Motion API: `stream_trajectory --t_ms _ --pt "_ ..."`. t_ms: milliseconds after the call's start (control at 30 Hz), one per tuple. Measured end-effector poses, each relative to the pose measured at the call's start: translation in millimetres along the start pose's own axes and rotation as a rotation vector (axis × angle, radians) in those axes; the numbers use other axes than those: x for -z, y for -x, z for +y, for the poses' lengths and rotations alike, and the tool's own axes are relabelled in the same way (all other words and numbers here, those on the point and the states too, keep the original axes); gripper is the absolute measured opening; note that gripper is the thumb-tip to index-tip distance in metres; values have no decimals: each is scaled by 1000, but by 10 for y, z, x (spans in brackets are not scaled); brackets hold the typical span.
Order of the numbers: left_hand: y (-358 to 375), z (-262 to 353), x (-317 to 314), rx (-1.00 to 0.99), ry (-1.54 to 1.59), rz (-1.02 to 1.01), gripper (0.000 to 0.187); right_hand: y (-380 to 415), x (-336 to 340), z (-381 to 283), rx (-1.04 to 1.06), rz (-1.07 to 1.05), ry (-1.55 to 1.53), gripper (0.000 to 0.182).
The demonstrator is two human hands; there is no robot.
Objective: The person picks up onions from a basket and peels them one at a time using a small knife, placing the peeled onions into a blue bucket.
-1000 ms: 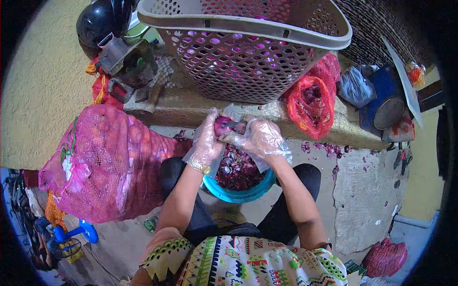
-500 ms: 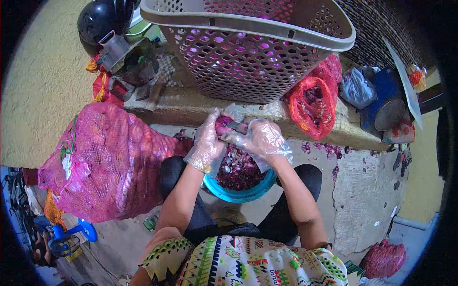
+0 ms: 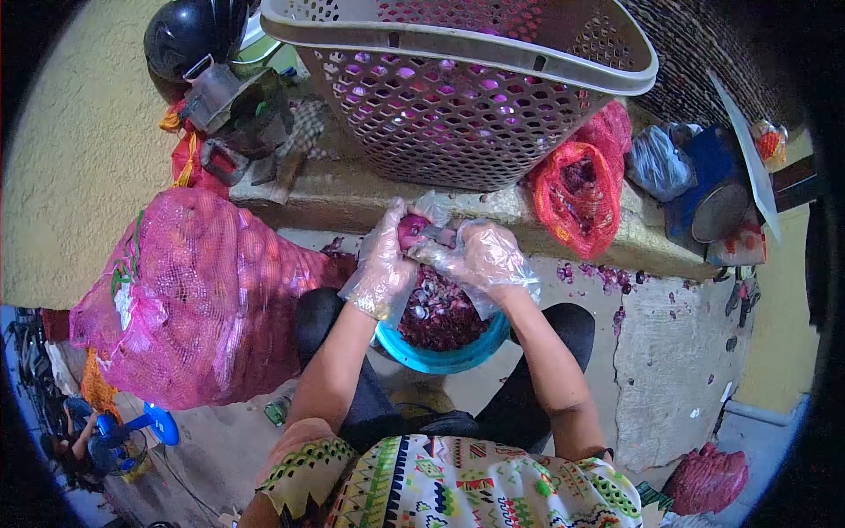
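Observation:
My left hand (image 3: 387,264), in a clear plastic glove, is closed round a red onion (image 3: 411,231). Gloved the same way, my right hand (image 3: 484,257) grips a small knife (image 3: 440,235); its blade lies against the onion's right side, and the fingers hide its handle. Both hands are close together above a blue basin (image 3: 440,360) between my knees. Dark purple onion skins and trimmings (image 3: 444,326) fill much of the basin.
A big pink mesh sack of onions (image 3: 202,308) stands at my left. Ahead, a tall perforated basket (image 3: 458,114) holding onions rests on a ledge (image 3: 352,198), beside an open red mesh bag (image 3: 576,202). Skins (image 3: 603,277) litter the floor. A blue fan (image 3: 158,424) stands lower left, near another person.
My hands, the onion and the knife stay almost in place. At the far left, the other person's arm and body have shifted near the fan.

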State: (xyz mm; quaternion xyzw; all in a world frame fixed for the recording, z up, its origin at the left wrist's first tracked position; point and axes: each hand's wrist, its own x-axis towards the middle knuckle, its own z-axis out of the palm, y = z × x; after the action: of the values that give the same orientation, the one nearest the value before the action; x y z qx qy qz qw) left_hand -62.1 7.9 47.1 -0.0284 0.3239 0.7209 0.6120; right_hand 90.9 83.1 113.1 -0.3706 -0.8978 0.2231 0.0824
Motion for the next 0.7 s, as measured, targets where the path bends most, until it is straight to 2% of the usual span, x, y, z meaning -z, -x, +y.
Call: stream_trajectory --t_ms 67,167,300,433,600,700 --pt "37 6 -42 -7 -8 -63 34 -5 -57 38 15 13 11 71" --pt "113 27 -200 -17 -22 13 28 2 -69 42 40 40 12 70" --pt "30 -8 -91 -38 -5 -10 28 -20 -139 70 51 25 28 64" --pt "22 2 -65 -20 -1 6 35 -16 -220 125 90 53 -23 68" --pt "66 32 -89 1 -19 -43 39 -31 -184 130 107 -57 51 71" --pt "118 67 -157 79 -38 21 45 -2 -132 104 175 -58 25 73"
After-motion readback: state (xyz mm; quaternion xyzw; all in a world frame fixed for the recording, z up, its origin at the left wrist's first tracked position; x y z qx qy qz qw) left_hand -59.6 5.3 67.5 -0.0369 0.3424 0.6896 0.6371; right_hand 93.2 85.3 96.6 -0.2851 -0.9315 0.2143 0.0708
